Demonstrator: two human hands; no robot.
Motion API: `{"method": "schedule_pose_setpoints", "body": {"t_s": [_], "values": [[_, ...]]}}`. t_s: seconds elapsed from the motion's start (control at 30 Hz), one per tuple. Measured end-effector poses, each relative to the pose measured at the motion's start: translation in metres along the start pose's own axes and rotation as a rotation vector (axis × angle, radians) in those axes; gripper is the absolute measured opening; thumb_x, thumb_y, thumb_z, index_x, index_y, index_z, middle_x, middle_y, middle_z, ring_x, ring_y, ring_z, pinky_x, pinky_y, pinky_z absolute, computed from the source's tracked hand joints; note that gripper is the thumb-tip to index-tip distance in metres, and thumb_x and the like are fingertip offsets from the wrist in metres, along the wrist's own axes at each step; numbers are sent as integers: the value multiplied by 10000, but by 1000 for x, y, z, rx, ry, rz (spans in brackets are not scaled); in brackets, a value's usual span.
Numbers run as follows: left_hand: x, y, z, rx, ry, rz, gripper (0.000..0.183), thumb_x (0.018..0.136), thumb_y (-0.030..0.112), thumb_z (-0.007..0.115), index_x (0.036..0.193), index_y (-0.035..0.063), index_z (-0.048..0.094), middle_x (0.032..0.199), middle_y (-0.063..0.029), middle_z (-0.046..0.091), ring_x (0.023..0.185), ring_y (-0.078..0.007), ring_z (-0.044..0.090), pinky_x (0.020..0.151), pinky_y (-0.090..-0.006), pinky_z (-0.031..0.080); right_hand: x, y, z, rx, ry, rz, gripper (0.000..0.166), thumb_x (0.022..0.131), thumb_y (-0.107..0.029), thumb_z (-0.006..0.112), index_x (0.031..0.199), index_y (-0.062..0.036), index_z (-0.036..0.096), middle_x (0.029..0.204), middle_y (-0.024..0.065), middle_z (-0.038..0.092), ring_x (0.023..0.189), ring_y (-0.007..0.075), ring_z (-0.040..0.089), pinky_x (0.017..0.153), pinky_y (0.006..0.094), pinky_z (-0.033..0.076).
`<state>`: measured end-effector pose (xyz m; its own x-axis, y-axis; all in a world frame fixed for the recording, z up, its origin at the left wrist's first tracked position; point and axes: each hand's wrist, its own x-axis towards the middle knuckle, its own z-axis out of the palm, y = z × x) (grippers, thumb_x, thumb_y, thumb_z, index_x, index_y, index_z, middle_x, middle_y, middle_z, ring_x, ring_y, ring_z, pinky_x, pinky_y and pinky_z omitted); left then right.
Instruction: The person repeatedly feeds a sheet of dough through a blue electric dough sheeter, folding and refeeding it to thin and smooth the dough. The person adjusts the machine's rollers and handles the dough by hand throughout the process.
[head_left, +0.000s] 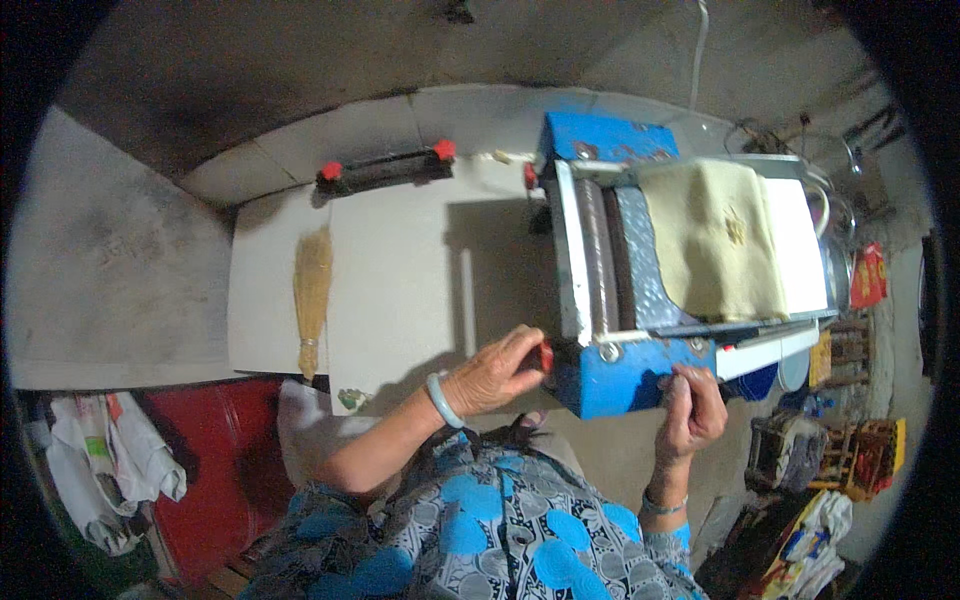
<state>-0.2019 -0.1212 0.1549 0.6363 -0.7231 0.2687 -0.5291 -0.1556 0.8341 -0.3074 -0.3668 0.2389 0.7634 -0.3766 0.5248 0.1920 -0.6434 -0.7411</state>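
A dough roller machine (637, 375) with blue side panels stands on the white worktop in front of me. Between its panels lie ribbed metal rollers (598, 255). A folded sheet of pale yellow dough (701, 240) rests on the metal feed tray (646, 255) behind them. My left hand (491, 371) has its thumb and fingers around a red knob (547, 355) at the machine's near left corner. My right hand (694, 412) is at the near blue panel with its fingers curled; whether it grips something there is hidden. Another red knob (530, 176) sits at the far corner.
A black bar attachment with red knobs (386, 171) lies along the tiled wall. Left on the worktop (397, 262) is a straw brush (312, 289). White cloths (112, 450) hang beside a red panel (217, 450) at lower left. Wooden racks (855, 457) stand at right.
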Motion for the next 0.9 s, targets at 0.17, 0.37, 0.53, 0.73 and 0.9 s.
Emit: {"method": "schedule_pose_setpoints", "body": {"t_s": [0.17,0.37,0.53,0.73,0.9], "values": [[21,-77,-79,-2,159,-423,329,938,204,590,1216,38,531,1160,-143,609,1075,-277,612,923,-368,491,-5,0,4,2,57,65,111,837,-3,560,848,65,646,686,106,608,600,156,526,551,262,405],[62,-241,-199,1004,297,-342,704,813,166,701,1380,-53,345,1390,-232,411,1301,-410,362,1123,-449,297,-7,-4,7,-3,76,120,162,843,-90,584,873,57,643,676,101,582,603,164,507,564,272,386],[100,-264,-229,968,-13,-469,538,743,189,753,1183,4,506,1183,-216,559,1161,-390,513,993,-452,423,-11,1,7,-106,103,134,201,846,-151,596,855,45,636,674,102,583,624,183,507,604,304,395],[110,-262,-243,999,-185,-466,413,691,225,771,981,-3,585,945,-241,646,910,-423,627,816,-472,511,-11,-1,10,-93,128,155,176,836,-131,601,856,40,633,695,109,600,632,193,520,619,311,417],[84,-237,-228,844,-140,-516,419,694,259,771,951,-33,615,885,-248,660,841,-411,646,782,-453,521,-8,-1,7,-156,60,108,169,839,-127,598,870,38,621,725,115,599,637,190,518,615,310,421]]}}
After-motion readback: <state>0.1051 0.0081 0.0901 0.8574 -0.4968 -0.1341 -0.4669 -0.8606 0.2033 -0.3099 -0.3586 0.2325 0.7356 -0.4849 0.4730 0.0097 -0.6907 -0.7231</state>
